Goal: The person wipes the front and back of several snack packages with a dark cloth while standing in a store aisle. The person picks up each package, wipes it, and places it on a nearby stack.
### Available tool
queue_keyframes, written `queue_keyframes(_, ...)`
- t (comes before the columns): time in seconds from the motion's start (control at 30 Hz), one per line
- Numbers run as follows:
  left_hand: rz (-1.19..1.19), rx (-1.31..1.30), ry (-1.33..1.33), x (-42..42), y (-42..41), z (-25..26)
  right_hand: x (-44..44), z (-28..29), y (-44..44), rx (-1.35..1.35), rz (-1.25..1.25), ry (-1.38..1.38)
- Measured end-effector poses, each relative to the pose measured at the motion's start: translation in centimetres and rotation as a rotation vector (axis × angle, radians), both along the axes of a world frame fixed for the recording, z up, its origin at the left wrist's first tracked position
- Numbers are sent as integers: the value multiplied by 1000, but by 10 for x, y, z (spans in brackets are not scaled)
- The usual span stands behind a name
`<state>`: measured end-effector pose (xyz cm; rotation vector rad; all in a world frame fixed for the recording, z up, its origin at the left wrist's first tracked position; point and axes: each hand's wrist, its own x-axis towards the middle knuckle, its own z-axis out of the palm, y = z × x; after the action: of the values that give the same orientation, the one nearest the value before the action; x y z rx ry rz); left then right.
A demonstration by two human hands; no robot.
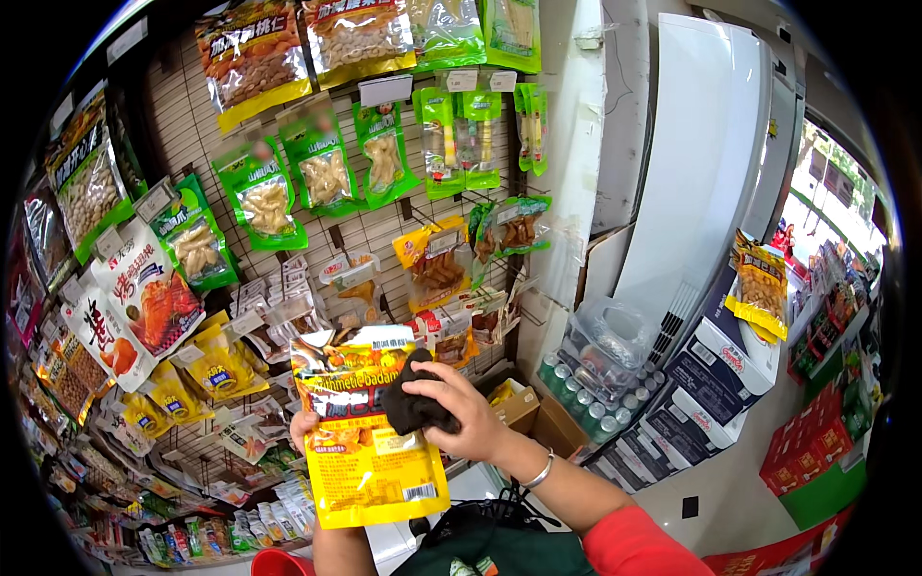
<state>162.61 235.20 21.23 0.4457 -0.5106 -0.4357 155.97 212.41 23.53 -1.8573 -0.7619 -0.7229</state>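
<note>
A yellow snack bag (378, 468) with printed writing and a barcode hangs upright in front of me, its back panel towards the camera. My left hand (303, 430) grips it by the left edge; most of that hand is hidden behind the bag. In my right hand (468, 414) is a bunched dark cloth (418, 399), pressed against or held very close to the bag's upper right side. A silver bracelet (540, 469) circles the right wrist.
Beyond the bag, a wire grid wall (346, 241) carries hanging snack packets, among them green pouches (328, 169). At right stand shrink-wrapped cans (601, 410), stacked dark cartons (709, 389) topped by another yellow bag (760, 288), and red boxes (807, 439). A red bucket (281, 563) is below.
</note>
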Motion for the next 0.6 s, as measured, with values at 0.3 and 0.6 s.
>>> queue_keyframes(0.3,163,-72,100,0,-2,12,-31,-20,5,-193,20,-8)
queue_keyframes(0.6,213,-49,98,17,-4,16,-60,-32,34,-354,-71,-157)
